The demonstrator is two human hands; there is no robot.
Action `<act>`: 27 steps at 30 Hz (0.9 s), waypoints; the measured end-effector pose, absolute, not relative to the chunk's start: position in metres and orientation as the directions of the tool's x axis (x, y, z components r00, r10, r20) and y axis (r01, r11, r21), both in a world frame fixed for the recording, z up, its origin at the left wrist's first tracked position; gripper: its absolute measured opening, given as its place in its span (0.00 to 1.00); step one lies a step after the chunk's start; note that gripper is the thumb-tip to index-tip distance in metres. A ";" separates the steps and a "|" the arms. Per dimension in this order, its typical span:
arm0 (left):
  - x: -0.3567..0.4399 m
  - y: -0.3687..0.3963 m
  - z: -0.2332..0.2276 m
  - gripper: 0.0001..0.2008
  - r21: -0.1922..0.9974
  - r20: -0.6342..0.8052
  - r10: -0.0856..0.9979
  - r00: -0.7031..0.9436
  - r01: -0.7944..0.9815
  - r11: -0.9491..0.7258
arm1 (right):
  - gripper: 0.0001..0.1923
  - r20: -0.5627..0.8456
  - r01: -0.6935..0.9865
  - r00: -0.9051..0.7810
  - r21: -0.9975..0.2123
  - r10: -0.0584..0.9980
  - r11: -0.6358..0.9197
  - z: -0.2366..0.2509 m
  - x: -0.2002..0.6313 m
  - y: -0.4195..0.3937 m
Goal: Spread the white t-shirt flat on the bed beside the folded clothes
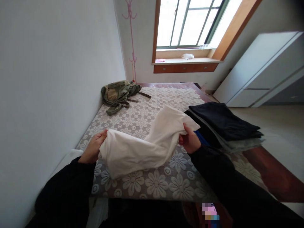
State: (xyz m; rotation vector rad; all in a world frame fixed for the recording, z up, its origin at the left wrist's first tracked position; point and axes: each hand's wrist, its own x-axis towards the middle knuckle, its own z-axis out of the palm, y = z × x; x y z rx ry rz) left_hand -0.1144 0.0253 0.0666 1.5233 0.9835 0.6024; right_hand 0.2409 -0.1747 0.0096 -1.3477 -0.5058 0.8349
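A white folded garment (pixel 135 155) hangs between my two hands above the flower-patterned cloth, sagging in the middle. My left hand (pixel 95 145) pinches its left upper corner, the fingers closed on the fabric. On the other side my right hand (pixel 188 139) grips the right edge, thumb on top. The exact kind of garment cannot be made out. Close to my right hand lies a stack of folded dark and grey clothes (pixel 224 120), with a bit of blue cloth (pixel 201 138) showing at its side.
The flower-patterned cloth (pixel 156 183) covers the table. An olive-green backpack (pixel 118 95) lies at the back left, against the wall (pixel 59 69). Behind the table stand a pink coat rack (pixel 131 34) and a window sill (pixel 173 60). A white cabinet (pixel 258 69) is at the right.
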 end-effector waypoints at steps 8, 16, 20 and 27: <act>-0.126 -0.006 0.037 0.19 0.633 0.191 0.687 0.701 0.447 -0.632 | 0.26 -0.145 0.127 0.612 -0.952 0.778 -0.277 -0.005 0.261 -0.228; -0.112 -0.069 0.034 0.34 0.354 0.052 0.194 0.980 0.163 -0.921 | 0.23 -0.128 -0.228 0.489 -0.974 0.863 -0.015 0.028 0.237 -0.230; -0.125 -0.074 0.010 0.12 0.282 0.225 0.282 0.933 0.215 -0.935 | 0.20 0.001 -0.116 0.597 -0.989 0.802 0.087 0.029 0.240 -0.237; -0.152 -0.077 0.025 0.06 0.461 0.324 0.500 0.803 0.327 -0.825 | 0.22 0.121 0.281 0.480 -0.960 0.869 -0.021 0.072 0.239 -0.294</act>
